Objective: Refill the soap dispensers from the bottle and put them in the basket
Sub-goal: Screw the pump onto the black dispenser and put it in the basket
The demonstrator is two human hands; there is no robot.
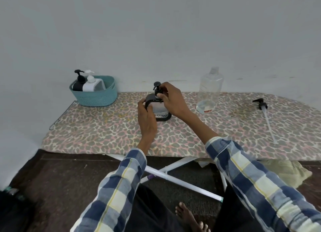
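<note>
Three soap dispensers (160,108); one bottle (209,89); one basket (97,96); one loose pump (262,108)

We see an ironing board (121,136) with a leopard-print cover, its white crossed legs (173,176) on a dark floor (60,179). Plain grey wall (156,32) behind; crumpled pale cloth (286,171) under the board's right end.

dispenser (160,110) partly behind left hand (146,118), bottle (209,89) label unreadable

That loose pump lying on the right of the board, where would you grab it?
Take the pump by its black head, from above. It lies flat, apart from the bottle, and the clear tube trailing toward the board's near edge looks thin and bendy.
</note>
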